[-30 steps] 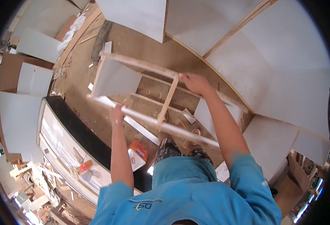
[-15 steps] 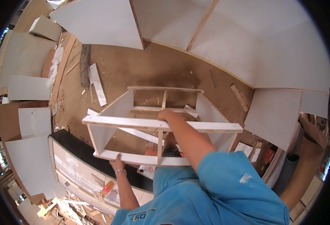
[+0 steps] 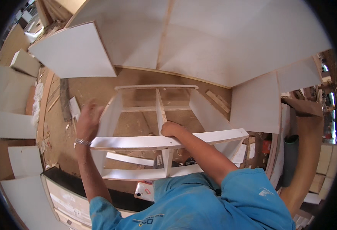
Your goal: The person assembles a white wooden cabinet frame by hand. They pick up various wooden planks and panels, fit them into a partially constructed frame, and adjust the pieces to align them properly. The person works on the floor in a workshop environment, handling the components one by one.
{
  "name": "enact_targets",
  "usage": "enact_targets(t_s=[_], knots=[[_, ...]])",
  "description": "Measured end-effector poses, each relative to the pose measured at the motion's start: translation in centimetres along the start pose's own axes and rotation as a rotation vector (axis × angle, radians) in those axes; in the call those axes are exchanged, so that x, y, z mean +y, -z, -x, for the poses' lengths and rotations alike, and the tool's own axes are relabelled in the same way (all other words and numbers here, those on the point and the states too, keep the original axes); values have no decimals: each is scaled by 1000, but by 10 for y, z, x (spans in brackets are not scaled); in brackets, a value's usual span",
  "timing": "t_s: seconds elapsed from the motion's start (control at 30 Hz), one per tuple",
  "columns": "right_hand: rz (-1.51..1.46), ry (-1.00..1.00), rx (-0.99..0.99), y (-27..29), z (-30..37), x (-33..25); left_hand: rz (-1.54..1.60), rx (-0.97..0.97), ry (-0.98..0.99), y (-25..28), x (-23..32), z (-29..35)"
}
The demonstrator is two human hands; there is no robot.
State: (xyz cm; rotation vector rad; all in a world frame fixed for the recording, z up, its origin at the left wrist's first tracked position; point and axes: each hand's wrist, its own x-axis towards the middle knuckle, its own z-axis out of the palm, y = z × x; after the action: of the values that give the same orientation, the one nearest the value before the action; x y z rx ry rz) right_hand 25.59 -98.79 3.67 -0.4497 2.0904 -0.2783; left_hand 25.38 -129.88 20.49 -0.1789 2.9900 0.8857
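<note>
A white-faced wooden cabinet frame (image 3: 137,142), open front and back, stands before me with a middle divider (image 3: 161,103) and side panels. My right hand (image 3: 171,129) is closed over its near top rail, where the divider meets it. At the frame's left end, my left hand (image 3: 88,119) is raised, blurred by motion, with fingers stretched out and nothing visible in them. A loose white strip (image 3: 130,158) shows through the frame, close to its lower rail.
Large white panels (image 3: 199,46) stand along the far side, and a separate white board (image 3: 74,51) at far left. A rolled brown sheet (image 3: 306,153) and dark tube (image 3: 290,153) are at right. Wood scraps (image 3: 217,100) lie on the dirt floor. A black-topped unit (image 3: 65,180) sits at lower left.
My left hand has let go of the lower rail and moved up to the frame's left end. The right hand keeps its hold on the top rail. My view has shifted.
</note>
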Motion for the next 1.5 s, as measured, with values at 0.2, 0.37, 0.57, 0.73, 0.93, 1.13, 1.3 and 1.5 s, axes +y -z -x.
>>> enact_targets(t_s=[0.2, 0.37, 0.57, 0.73, 0.93, 1.13, 1.3, 1.5], knots=[[-138, -150, 149, 14, 73, 76, -292, -908, -215, -157, 149, 13], [-253, -278, 244, 22, 121, 162, -420, -958, -234, -210, 245, 29], [-345, -293, 266, 30, 150, 254, -354, -903, -240, -272, 315, 24], [-350, -328, 300, 40, 179, 303, -356, -845, -214, -304, 362, 23], [-396, -339, 361, 64, 198, 339, -363, -901, -216, -316, 406, 7], [-243, -364, 308, 83, 168, 366, -315, -832, -231, -324, 415, -16], [-187, -376, 304, 103, 134, 399, -301, -771, -306, -329, 428, -52], [-254, -367, 367, 169, 139, 396, -335, -801, -296, -329, 439, -109]])
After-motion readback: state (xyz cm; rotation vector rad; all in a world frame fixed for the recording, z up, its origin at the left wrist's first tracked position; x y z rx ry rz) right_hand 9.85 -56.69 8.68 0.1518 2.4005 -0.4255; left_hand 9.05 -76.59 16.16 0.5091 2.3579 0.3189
